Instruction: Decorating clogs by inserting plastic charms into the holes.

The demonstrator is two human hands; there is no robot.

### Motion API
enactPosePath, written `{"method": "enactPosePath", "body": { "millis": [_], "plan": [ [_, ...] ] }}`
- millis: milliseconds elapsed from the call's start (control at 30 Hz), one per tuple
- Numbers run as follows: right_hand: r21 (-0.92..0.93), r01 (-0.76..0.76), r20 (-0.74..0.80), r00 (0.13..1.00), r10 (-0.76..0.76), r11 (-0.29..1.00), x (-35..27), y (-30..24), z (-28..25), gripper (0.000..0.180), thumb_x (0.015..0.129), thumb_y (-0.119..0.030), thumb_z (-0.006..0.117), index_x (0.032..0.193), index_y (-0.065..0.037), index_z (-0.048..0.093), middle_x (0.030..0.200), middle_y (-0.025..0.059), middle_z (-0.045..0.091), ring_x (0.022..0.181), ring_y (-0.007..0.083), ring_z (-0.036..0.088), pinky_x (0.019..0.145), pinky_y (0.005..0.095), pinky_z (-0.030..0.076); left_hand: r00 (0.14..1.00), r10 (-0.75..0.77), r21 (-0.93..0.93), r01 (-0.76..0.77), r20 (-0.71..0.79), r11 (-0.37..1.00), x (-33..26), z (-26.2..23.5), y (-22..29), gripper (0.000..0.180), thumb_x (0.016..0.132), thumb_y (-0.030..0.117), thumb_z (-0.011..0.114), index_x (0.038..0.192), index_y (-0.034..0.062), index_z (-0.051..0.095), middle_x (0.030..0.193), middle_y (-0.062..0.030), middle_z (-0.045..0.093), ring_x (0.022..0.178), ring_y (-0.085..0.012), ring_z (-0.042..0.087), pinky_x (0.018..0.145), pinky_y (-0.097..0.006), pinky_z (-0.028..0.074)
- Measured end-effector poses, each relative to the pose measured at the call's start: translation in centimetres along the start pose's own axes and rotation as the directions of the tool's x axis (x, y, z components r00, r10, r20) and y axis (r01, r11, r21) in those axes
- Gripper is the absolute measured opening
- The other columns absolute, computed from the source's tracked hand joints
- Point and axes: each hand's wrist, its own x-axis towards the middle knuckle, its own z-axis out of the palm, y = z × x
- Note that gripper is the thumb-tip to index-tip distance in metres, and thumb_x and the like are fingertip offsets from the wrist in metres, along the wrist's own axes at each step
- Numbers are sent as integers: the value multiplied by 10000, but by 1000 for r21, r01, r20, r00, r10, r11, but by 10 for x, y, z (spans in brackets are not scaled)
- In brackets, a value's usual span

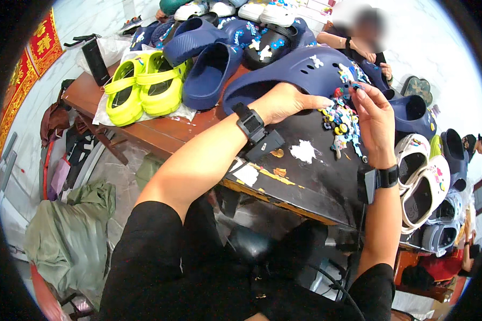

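A large navy clog (pixel 289 69) is tilted over the dark table, its toe pointing right and several small charms fixed on its upper. My left hand (pixel 284 104) grips it at the lower edge, thumb stretched to the right and the other fingers hidden by the shoe. Close to the toe, my right hand (pixel 377 120) pinches a small dark blue charm (pixel 354 86) between thumb and fingertips. Below the clog, between my hands, lies a heap of colourful shoe charms (pixel 344 125).
Yellow-green clogs (pixel 124 93) and more navy clogs (pixel 209 77) stand at the left; white clogs (pixel 419 195) line the right side. The black table (pixel 300 182) has a worn front edge. Across it sits another person (pixel 359 43). A green cloth (pixel 72 235) hangs at lower left.
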Motion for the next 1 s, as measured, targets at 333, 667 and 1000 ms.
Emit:
{"method": "enactPosePath", "body": {
  "millis": [333, 667, 1000],
  "plan": [
    [-227, 162, 2, 986, -166, 960, -16, 7, 31, 114, 889, -15, 659, 999, 2, 632, 899, 72, 683, 836, 161, 667, 802, 270, 513, 993, 32, 73, -41, 111, 996, -4, 3, 6, 608, 743, 190, 836, 1248, 11, 549, 1172, -74, 615, 1050, -169, 568, 934, -315, 469],
    [-391, 309, -105, 921, -376, 867, -12, -1, 28, 122, 895, -45, 670, 1005, -5, 638, 896, 59, 690, 805, 119, 661, 703, 222, 485, 997, -15, -164, 28, 80, 986, -1, -3, 4, 511, 779, 86, 789, 1226, -14, 564, 1157, -79, 632, 1054, -167, 588, 946, -310, 477],
    [-430, 313, -50, 928, -369, 847, -19, 6, 34, 101, 883, 2, 675, 981, -2, 648, 882, 23, 666, 789, 69, 620, 713, 196, 488, 994, 77, -383, -42, 76, 923, 5, -12, 8, 537, 844, 146, 727, 1303, -5, 494, 1237, -80, 570, 1136, -175, 533, 1033, -329, 416]
  ]
}}
